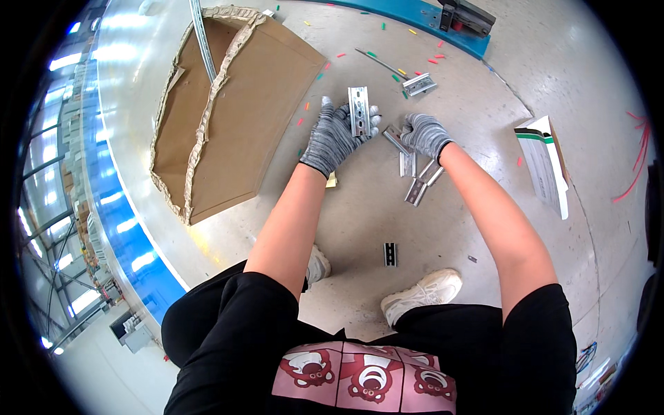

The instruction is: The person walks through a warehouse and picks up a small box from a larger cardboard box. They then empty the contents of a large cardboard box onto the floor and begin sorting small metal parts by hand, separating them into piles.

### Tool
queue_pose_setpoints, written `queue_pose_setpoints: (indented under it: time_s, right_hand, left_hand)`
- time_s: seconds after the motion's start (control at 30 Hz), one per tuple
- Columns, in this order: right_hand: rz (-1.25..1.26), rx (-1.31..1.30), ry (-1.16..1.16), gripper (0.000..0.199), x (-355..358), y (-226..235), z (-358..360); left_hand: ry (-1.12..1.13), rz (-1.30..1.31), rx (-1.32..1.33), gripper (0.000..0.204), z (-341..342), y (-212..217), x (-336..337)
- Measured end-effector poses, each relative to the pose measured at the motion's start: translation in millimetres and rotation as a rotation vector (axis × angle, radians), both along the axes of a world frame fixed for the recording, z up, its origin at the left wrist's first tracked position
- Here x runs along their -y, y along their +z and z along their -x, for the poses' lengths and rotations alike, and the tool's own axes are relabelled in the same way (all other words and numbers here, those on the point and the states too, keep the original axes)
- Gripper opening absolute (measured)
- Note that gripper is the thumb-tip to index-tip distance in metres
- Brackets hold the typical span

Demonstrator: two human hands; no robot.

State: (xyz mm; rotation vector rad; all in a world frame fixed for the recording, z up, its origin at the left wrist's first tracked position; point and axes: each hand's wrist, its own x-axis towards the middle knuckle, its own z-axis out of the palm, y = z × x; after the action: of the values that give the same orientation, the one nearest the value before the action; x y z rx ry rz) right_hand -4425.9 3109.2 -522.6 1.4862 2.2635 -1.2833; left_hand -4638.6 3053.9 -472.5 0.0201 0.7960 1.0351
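My left hand (334, 135), in a grey knit glove, holds a short slotted metal rail piece (358, 109) upright above the floor. My right hand (425, 133), gloved the same way, reaches down onto a small heap of similar metal rail pieces (415, 174) lying on the concrete floor, its fingers closed around one piece (395, 138). The two hands are close together, about a hand's width apart.
A large torn cardboard box (228, 111) lies to the left with a long metal strip (203, 38) in it. Single rail pieces lie at the far middle (419, 84) and near my shoes (391, 254). A white carton (546, 162) sits right; a blue machine base (429, 21) behind.
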Motion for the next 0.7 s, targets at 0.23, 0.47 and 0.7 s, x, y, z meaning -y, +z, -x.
queue_pose_setpoints:
  time_s: [0.23,0.47,0.7]
  right_hand:
    - [0.149,-0.273,-0.194,0.019,-0.9,-10.5,-25.3]
    - [0.128,-0.354,-0.261,0.021,0.5,2.6,-48.6]
    - [0.069,-0.307,-0.332,0.025,10.7,9.0,-81.6]
  left_hand:
    - [-0.061,-0.018,-0.007,0.083,-10.0,-4.3,1.9]
    - [-0.515,0.000,-0.446,0.070,0.9,18.6,-41.4]
    - [-0.818,-0.021,-0.453,0.065,-15.1,52.7,-89.7]
